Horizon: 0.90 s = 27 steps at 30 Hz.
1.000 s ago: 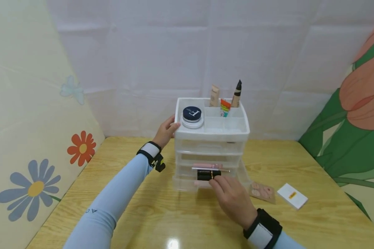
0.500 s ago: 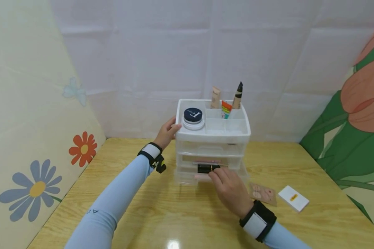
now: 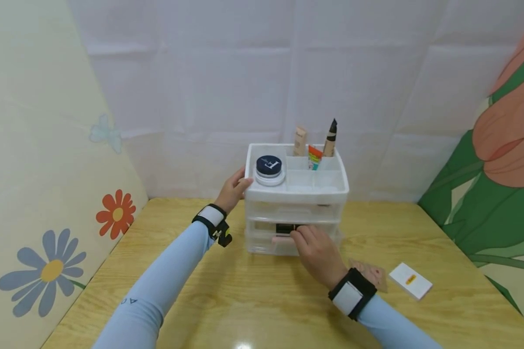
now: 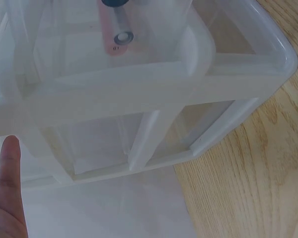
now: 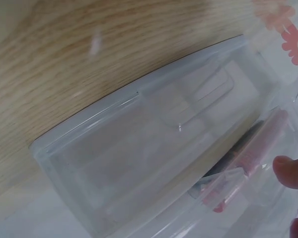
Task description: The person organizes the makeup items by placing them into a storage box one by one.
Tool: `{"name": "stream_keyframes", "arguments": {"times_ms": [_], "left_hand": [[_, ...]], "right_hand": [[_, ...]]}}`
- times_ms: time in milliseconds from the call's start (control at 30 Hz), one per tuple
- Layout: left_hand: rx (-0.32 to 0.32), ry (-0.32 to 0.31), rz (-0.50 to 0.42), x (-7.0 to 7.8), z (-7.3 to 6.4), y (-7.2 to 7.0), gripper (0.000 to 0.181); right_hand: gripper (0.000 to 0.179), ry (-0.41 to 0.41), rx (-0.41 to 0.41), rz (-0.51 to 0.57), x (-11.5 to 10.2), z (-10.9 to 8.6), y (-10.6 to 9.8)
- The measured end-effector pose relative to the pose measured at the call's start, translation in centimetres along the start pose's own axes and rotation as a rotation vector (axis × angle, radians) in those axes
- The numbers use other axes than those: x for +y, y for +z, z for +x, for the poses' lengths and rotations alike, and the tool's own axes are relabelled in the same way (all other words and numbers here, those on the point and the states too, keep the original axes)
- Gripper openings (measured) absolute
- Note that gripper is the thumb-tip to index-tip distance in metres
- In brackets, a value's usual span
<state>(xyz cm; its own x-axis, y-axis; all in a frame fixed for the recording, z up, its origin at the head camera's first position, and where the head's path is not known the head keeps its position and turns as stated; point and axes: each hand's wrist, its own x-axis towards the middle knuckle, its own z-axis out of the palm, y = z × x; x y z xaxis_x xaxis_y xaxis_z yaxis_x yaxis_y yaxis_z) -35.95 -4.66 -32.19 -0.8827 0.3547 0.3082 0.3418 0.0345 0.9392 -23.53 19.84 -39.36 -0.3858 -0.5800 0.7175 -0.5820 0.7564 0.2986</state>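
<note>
A white plastic drawer organizer [image 3: 297, 196] with clear drawers stands on the table. My left hand [image 3: 233, 191] rests against its left side, near the top rim; one straight finger [image 4: 10, 171] touches the frame in the left wrist view. My right hand [image 3: 319, 253] holds the front of a lower drawer [image 3: 262, 239], which juts out slightly. Inside the drawer lie a black tube [image 3: 284, 229] and pink items [image 5: 260, 144]. In the right wrist view, my thumb [image 5: 290, 171] is beside the drawer; part of the grip is out of frame.
On the organizer's top are a dark-lidded round jar [image 3: 269, 166], a beige tube [image 3: 300, 140], a small orange-green tube [image 3: 314, 157] and a black-tipped bottle [image 3: 330, 138]. A palette [image 3: 373, 275] and a white box [image 3: 411, 280] lie on the table to the right.
My right hand has moved away from me, and the drawer has slid back into the organizer with the tubes in it. The left hand stays at the organizer's side.
</note>
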Motion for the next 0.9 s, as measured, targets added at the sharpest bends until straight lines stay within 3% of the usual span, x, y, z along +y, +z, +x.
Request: {"name": "stream_keyframes", "arguments": {"times_ms": [233, 433, 700, 900], "left_hand": [[-0.003, 0.006, -0.009, 0.0, -0.1, 0.0, 0.057], [0.016, 0.018, 0.029, -0.2, -0.1, 0.2, 0.057], [0.029, 0.024, 0.027, -0.2, -0.1, 0.3, 0.058], [0.032, 0.01, 0.019, -0.1, -0.1, 0.3, 0.057]], "right_hand": [[0.031, 0.006, 0.009, -0.018, 0.7, 0.5, 0.8], [0.01, 0.03, -0.012, -0.026, 1.1, 0.7, 1.3], [0.011, 0.051, -0.041, -0.043, 1.4, 0.9, 1.9], [0.011, 0.047, -0.01, -0.048, 1.7, 0.7, 2.5]]}}
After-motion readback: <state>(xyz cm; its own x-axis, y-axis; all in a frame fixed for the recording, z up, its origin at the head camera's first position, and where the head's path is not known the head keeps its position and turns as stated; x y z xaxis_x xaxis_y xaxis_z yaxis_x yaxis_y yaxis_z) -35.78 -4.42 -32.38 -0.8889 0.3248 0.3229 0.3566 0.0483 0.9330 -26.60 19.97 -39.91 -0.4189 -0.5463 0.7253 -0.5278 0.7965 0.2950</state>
